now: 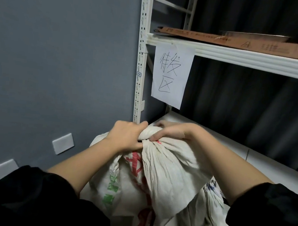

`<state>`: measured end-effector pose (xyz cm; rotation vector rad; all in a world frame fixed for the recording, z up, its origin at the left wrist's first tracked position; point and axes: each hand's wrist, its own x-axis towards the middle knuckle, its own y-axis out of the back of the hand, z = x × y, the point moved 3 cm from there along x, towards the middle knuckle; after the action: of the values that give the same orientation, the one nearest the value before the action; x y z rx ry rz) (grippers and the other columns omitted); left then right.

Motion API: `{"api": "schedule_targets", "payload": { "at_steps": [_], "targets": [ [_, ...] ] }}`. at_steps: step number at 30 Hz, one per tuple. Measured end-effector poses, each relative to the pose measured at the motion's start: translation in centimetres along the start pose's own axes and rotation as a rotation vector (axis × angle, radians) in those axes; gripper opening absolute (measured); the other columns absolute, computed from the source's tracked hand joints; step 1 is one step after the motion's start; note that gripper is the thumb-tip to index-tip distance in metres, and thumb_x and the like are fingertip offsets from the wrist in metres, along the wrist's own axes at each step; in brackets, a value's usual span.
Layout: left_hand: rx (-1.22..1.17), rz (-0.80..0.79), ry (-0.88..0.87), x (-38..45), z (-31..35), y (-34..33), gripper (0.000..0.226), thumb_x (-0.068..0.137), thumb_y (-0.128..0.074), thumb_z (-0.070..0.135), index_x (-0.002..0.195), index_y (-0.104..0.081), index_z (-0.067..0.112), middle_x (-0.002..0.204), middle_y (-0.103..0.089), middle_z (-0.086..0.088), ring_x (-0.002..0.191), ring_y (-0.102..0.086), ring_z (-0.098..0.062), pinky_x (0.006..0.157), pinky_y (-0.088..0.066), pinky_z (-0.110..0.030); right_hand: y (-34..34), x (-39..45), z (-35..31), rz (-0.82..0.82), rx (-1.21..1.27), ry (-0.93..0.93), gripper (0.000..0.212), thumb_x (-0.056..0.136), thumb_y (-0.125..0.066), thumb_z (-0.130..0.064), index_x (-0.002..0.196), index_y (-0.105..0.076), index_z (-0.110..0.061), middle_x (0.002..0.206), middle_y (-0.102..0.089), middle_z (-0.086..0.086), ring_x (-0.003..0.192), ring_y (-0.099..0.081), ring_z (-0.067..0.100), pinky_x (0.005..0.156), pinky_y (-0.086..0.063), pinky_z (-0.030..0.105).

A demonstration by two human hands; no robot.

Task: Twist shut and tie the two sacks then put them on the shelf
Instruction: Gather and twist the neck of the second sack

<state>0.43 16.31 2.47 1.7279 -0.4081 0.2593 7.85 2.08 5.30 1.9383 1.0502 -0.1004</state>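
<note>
Sack (156,178): woven, white, printed red and green, standing before the shelf (215,136). Soft, bulky, likely heavy. My left hand (125,137) and right hand (172,131) both closed tight round its gathered neck; best hold is there, below the twist.

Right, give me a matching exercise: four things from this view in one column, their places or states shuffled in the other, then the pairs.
1. left hand
2. paper sign
3. flattened cardboard
4. wall plate

A. lying on the upper shelf
B. gripping the sack's twisted neck
C. hanging from the shelf's front edge
D. fixed to the grey wall

Pairs: 1-B, 2-C, 3-A, 4-D
</note>
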Motion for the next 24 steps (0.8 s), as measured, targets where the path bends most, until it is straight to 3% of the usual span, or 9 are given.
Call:
{"api": "schedule_targets", "payload": {
  "at_steps": [1,3,7,10,13,16,20,22,24],
  "targets": [
    [-0.006,-0.023,0.029,0.1,-0.1,0.1,0.049,0.083,-0.047,0.062,0.109,-0.046,0.021,0.094,-0.068,-0.002,0.089,-0.065,-0.03,0.058,-0.033,-0.03,0.5,0.0,-0.1,0.087,-0.087,0.025,0.072,0.076,-0.073,-0.046,0.136,-0.042,-0.02,0.135,-0.051,-0.002,0.119,-0.051,0.017,0.105,-0.04,0.034],
    [-0.015,-0.059,0.099,0.4,-0.3,0.0,0.046,0.083,-0.048,0.059,0.108,-0.047,0.021,0.095,-0.069,-0.003,0.089,-0.065,-0.032,0.061,-0.035,-0.031,1.3,-0.3,-1.0,0.262,-0.295,0.093,0.079,0.077,-0.07,-0.05,0.142,-0.035,-0.02,0.138,-0.047,-0.002,0.125,-0.047,0.018,0.105,-0.036,0.035],
    [-0.107,-0.163,0.3,1.5,-0.6,0.2,0.038,0.086,-0.045,0.053,0.104,-0.053,0.021,0.104,-0.068,-0.008,0.099,-0.064,-0.032,0.068,-0.039,-0.033,0.7,-2.3,-4.4,0.717,-0.76,0.283,0.046,0.086,-0.055,-0.04,0.127,-0.05,-0.02,0.128,-0.053,0.004,0.119,-0.05,0.026,0.097,-0.036,0.039],
    [-0.302,-0.231,0.51,1.8,-1.0,0.1,0.029,0.095,-0.042,0.028,0.116,-0.059,0.017,0.121,-0.064,-0.009,0.114,-0.059,-0.03,0.082,-0.047,-0.03,-2.6,-4.4,-6.6,0.925,-0.819,0.626,0.023,0.083,-0.055,-0.028,0.096,-0.064,-0.012,0.097,-0.062,0.01,0.087,-0.059,0.031,0.071,-0.044,0.039],
    [-0.645,-0.322,0.732,1.9,-1.6,-0.8,0.034,0.099,-0.038,0.021,0.125,-0.058,0.013,0.131,-0.058,-0.008,0.123,-0.053,-0.026,0.085,-0.045,-0.022,-6.5,-5.6,-6.6,0.987,-0.972,0.909,0.016,0.078,-0.053,-0.028,0.076,-0.059,-0.013,0.075,-0.059,0.006,0.068,-0.056,0.027,0.058,-0.038,0.036],
    [-0.522,-0.367,0.671,2.1,-1.7,-0.1,0.046,0.096,-0.023,0.037,0.118,-0.061,0.023,0.129,-0.059,-0.006,0.119,-0.055,-0.027,0.088,-0.039,-0.033,-7.9,-5.8,-4.6,0.989,-1.028,1.06,0.018,0.09,-0.047,-0.019,0.081,-0.061,-0.012,0.077,-0.061,0.006,0.069,-0.056,0.026,0.061,-0.037,0.036],
    [-0.567,-0.406,0.54,1.9,-2.1,-0.8,0.053,0.088,-0.02,0.044,0.089,-0.064,0.014,0.116,-0.065,-0.015,0.098,-0.059,-0.033,0.078,-0.04,-0.034,-8.6,-5.7,-2.6,0.885,-1.158,1.201,0.02,0.096,-0.044,-0.006,0.092,-0.064,-0.009,0.087,-0.063,0.006,0.079,-0.061,0.026,0.068,-0.047,0.037],
    [-0.572,-0.421,0.501,1.8,-2.2,-0.9,0.049,0.086,-0.023,0.041,0.084,-0.062,0.012,0.111,-0.066,-0.016,0.093,-0.059,-0.034,0.076,-0.041,-0.034,-8.7,-4.0,-0.2,0.789,-1.228,1.093,0.022,0.097,-0.039,-0.006,0.107,-0.059,-0.005,0.102,-0.064,0.012,0.095,-0.061,0.031,0.08,-0.048,0.04],
    [-0.58,-0.413,0.494,1.9,-2.1,-0.9,0.047,0.093,-0.025,0.034,0.094,-0.066,0.012,0.115,-0.065,-0.017,0.1,-0.06,-0.034,0.084,-0.046,-0.037,-7.2,-2.6,1.9,0.901,-1.219,0.859,0.044,0.1,-0.031,-0.021,0.135,-0.037,0.003,0.135,-0.045,0.031,0.131,-0.038,0.039,0.111,-0.029,0.041]
  ]
}}
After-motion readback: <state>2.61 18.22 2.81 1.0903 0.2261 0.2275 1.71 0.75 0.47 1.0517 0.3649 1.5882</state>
